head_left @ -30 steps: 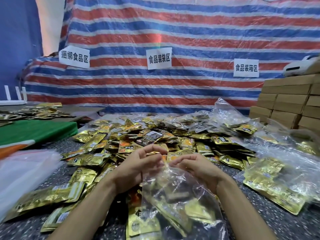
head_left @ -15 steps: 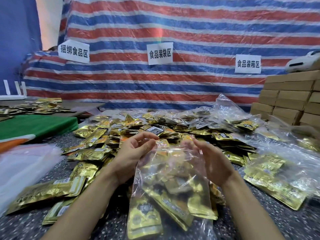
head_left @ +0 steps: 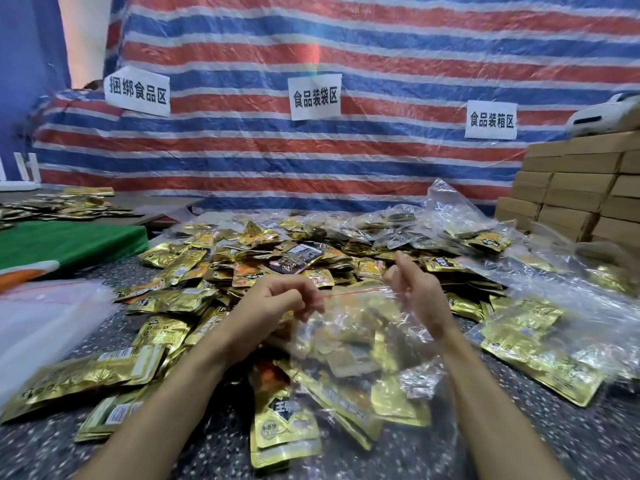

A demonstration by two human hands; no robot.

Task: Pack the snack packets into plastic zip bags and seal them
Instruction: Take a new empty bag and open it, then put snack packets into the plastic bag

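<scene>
Change: the bag (head_left: 363, 341), upright a moment ago, now leans away over the packets (head_left: 180, 265), zip stretched; sealing seems next.
Your left hand (head_left: 277, 303): pinches the zip's left end.
Your right hand (head_left: 415, 292): at the right end; I cannot tell its grip.
Bag: near middle of the worktop (head_left: 606, 445); mouth points far, long axis near-far.

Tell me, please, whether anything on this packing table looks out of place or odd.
One dark purple foil packet lies on top of the heap of gold foil snack packets, behind the clear plastic zip bag. It is the only dark-bodied packet I can see in the heap, so it may be a different product.
</scene>
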